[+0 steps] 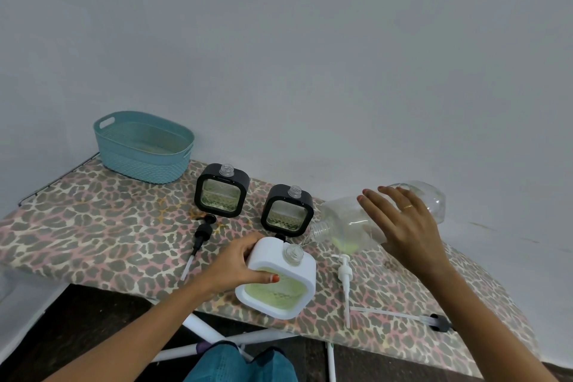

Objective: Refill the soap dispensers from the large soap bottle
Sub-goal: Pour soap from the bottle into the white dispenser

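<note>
On my feed, teal trousers (238, 363) fill 6 o'clock, with the white legs of the ironing board (93, 226) crossing just above them. The board's leopard-print cover spans the middle of the view.

Near the board's front edge, slightly towards 7 o'clock of centre, the left hand (242, 263) grips the white dispenser (279, 276). Its thumb lies across the pale green window and its fingers are behind the top corner. The dispenser is tilted towards me, its clear neck open.

At 3 o'clock of it a white pump (345, 276) lies flat on the cover, tube pointing to 6. At 9 o'clock of the left hand a black pump (201, 236) lies flat as well.

Further out at 2 o'clock, the right hand (403, 226) holds the large soap bottle (344, 223), fingers spread over its clear body, thumb hidden from me. The bottle is tipped with its mouth at 8 o'clock, just above the white dispenser's neck, and a thin strand of soap joins the two. Only a small green pool sits in the bottle.

Behind the white dispenser the nearer black dispenser (286, 211) stands upright, neck open. The farther black dispenser (221, 192) stands at its 10 o'clock.

At 10 o'clock of the board, against the grey wall (310, 40), sits a teal basket (142, 164)
</note>
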`<state>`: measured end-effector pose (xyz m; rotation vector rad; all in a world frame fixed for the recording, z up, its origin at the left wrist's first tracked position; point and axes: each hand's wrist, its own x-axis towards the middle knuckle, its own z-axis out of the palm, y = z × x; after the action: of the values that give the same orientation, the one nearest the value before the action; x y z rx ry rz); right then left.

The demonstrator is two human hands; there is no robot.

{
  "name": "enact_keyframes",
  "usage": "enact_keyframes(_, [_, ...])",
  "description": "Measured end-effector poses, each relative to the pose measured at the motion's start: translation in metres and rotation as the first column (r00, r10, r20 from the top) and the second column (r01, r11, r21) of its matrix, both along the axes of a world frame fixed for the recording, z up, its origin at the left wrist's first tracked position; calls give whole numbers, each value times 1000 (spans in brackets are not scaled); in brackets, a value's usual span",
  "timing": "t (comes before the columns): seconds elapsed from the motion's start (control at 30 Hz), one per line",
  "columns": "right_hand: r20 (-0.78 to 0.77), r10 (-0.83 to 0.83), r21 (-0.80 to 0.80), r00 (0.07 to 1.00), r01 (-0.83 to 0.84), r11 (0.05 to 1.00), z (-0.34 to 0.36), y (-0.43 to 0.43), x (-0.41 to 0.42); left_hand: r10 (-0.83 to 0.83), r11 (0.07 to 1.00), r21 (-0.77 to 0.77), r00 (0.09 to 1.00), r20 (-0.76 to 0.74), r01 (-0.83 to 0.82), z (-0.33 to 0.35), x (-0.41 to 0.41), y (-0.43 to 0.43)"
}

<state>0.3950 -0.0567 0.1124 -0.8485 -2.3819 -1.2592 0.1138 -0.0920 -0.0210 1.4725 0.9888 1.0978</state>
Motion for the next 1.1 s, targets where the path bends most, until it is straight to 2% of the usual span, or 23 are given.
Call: enact_keyframes(1.1, [71, 22, 36, 997, -25, 999, 0, 3, -3, 8, 1000, 1, 1000, -5, -8, -1, 1, 1])
